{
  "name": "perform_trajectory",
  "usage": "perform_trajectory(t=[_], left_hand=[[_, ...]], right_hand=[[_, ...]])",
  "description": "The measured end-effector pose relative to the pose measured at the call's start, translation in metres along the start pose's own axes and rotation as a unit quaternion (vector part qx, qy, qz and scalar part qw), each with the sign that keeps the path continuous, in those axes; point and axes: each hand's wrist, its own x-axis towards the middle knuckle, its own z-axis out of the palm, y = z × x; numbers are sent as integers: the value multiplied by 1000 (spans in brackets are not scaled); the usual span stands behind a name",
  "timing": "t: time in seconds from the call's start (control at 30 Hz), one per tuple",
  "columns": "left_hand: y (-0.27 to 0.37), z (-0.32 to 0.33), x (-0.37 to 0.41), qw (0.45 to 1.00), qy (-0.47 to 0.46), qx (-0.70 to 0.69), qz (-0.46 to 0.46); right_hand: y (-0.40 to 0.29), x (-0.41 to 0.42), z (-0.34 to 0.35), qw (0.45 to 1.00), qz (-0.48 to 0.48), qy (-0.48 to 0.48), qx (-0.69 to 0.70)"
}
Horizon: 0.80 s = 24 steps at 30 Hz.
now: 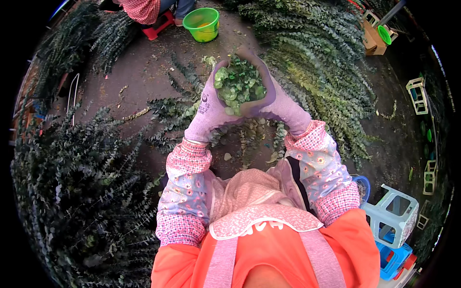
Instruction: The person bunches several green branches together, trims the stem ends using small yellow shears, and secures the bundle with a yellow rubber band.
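Both hands wear lilac knit gloves with darker coated palms. My left hand [210, 99] is curled around the left side of a round bunch of green eucalyptus [240, 86], and my right hand [275, 95] wraps its right side. I look down on the leafy tops, held out before my knees. The fingers at the far side are blurred and partly hidden. Loose eucalyptus sprigs [252, 135] show below and between my forearms. A pink patterned apron [252, 183] covers my lap.
Large eucalyptus heaps lie at left [83, 201] and right [317, 72]. A green bucket [201, 27] stands ahead, near a person on a red stool [158, 25]. Plastic stools [392, 216] and a blue tub [363, 187] are at my right. Leaf scraps litter the dark floor [137, 82].
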Motion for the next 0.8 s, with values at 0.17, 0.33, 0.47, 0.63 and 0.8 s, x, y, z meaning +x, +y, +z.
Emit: perform_trajectory(t=[0.17,0.33,0.47,0.63,0.8], left_hand=[[-30,-10,-3,985,-36,165,22],[-8,1,-2,949,-45,311,-5],[17,3,-11,887,15,453,93],[-3,-6,-18,906,2,414,87],[-50,-5,-21,973,41,226,21]], right_hand=[[12,-4,9,992,-19,11,-126],[27,-4,20,986,9,162,-25],[17,-9,14,986,26,161,-41],[8,4,19,982,43,161,89],[13,8,24,983,-31,151,102]])
